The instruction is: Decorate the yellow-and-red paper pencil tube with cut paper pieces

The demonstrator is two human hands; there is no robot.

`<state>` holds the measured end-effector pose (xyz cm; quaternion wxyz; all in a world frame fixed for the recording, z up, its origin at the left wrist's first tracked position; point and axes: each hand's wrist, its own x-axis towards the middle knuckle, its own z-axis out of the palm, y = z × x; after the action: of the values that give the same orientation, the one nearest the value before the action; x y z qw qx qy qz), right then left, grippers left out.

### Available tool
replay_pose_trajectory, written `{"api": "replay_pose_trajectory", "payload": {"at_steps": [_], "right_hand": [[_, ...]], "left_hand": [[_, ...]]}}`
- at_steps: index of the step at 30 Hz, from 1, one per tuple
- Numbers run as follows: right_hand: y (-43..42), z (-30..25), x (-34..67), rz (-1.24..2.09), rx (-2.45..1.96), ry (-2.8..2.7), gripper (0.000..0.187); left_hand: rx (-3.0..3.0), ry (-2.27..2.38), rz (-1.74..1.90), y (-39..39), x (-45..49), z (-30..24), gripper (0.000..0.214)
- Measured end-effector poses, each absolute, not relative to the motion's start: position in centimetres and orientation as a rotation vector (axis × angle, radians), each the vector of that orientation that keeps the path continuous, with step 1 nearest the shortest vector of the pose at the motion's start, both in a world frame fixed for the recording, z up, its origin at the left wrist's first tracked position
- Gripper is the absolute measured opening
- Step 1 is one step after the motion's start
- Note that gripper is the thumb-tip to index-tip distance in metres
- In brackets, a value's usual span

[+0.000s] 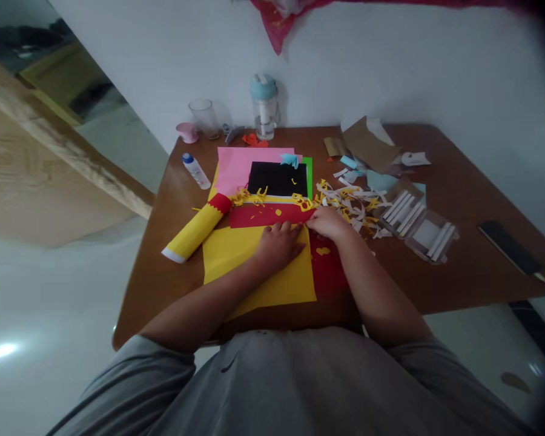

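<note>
A yellow paper sheet [249, 284] lies near the table's front edge, over part of a red sheet [331, 266]. My left hand [279, 247] rests on the yellow sheet with its fingers stretched out. Beside its upper right corner is my right hand [329, 223], fingers closed together over the red paper; what they pinch, if anything, is hidden. Yellow paper scraps [303, 201] lie just beyond the fingertips. To the left, a yellow paper tube [195, 233] with a red zigzag band lies on its side. Black paper [272, 177] and pink paper [236, 163] lie farther back.
Curled paper strips [349, 203] are heaped right of centre, beside an open plastic case [429, 236] of white sticks. A phone [508, 245] lies at the right. Toward the back stand a water bottle [264, 109], a glass [205, 118] and a pink cup [188, 132]. A glue bottle [197, 171] lies left.
</note>
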<state>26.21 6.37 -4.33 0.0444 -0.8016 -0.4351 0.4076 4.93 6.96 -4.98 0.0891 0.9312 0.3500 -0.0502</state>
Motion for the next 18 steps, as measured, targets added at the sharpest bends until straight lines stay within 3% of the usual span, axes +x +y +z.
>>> {"api": "replay_pose_trajectory", "payload": {"at_steps": [18], "right_hand": [[4.7, -2.6, 25.2, 1.106, -2.453, -1.367, 0.036]], "left_hand": [[2.766, 1.028, -0.068, 7.0, 4.5, -5.2, 0.073]]}}
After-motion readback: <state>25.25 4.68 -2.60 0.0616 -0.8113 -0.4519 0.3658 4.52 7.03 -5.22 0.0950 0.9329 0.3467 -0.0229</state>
